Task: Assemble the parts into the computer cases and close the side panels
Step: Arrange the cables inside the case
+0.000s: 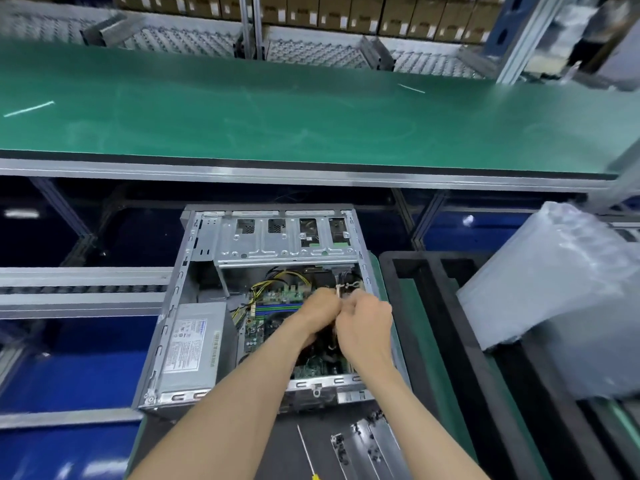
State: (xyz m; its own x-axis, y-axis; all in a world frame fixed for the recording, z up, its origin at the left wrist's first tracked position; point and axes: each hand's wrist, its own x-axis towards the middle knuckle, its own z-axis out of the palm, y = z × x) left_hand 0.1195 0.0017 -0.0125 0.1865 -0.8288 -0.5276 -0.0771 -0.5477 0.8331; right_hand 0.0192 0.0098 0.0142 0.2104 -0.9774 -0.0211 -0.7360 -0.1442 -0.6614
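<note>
An open grey computer case (180, 306) lies on its side in front of me, with no side panel on it. Inside sit a silver power supply (190, 344) at the left, a green motherboard (277, 299) with yellow cables (273, 280), and a drive cage (287, 237) at the far end. My left hand (320, 306) and my right hand (365, 323) are curled close together over the motherboard's right part. Between them they pinch a small white cable tie (341, 289). What lies under the hands is hidden.
A green conveyor belt (311, 109) runs across behind the case. A black foam tray (433, 323) stands at the right, with a clear plastic bag (554, 282) over it. Metal slot covers (363, 448) and a thin screwdriver (306, 452) lie near my forearms.
</note>
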